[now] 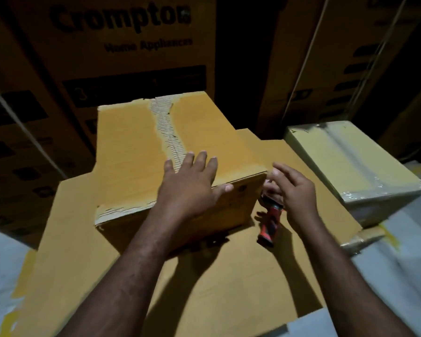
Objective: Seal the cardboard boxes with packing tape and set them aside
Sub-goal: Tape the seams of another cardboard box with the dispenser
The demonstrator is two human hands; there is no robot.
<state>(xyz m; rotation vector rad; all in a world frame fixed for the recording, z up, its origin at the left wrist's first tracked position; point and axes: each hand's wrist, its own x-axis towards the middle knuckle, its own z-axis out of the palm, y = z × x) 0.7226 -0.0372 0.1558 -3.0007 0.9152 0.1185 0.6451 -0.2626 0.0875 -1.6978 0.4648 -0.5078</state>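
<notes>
A brown cardboard box (131, 147) sits in the middle, on top of a big flat cardboard sheet (204, 288). The flaps of the box are folded down. A rough torn strip (165, 127) runs down the middle of the top, where the brown paper has peeled off and the wavy inside shows. The front left edge of the box is torn too. The left hand (190, 183) lies flat on the top of the box, near the front right corner. Its fingers are spread wide and its thumb reaches over the front edge. The right hand (297, 190) is just beside the right front corner of the box, with its fingers pointing at the corner. Under it is a tape dispenser (269, 224) with a red handle, and the handle's end is down by the flat sheet. The picture is blurry there, so you cannot tell if the right hand is holding the dispenser or only hovering over it. To the right, well apart from the first box, sits another box (350, 161) with shiny clear tape along its top. Behind are tall brown boxes (122, 45), and one says "Crompton". A pale sheet (0, 263) lies under the flat cardboard.
</notes>
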